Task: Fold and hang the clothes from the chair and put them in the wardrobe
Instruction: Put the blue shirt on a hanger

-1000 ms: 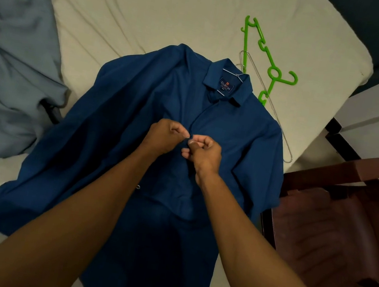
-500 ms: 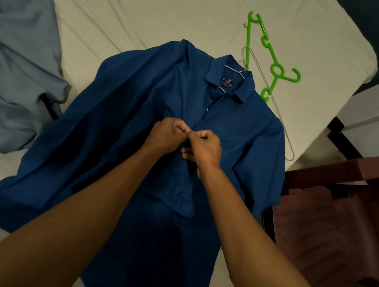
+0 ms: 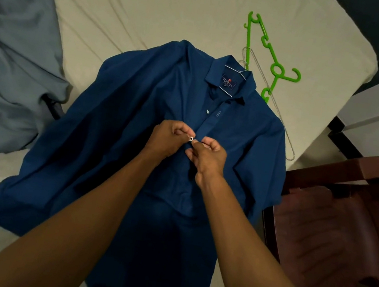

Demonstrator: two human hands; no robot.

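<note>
The blue shirt lies flat mid-bed, collar toward the far edge; the left hand pinches its button, the right hand apparently pinching the placket just beside.

The bed carries a blue shirt, grey cloth and 2 hangers.

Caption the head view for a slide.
Both hands, left and right, fasten a button on a blue shirt lying on the bed.
</note>
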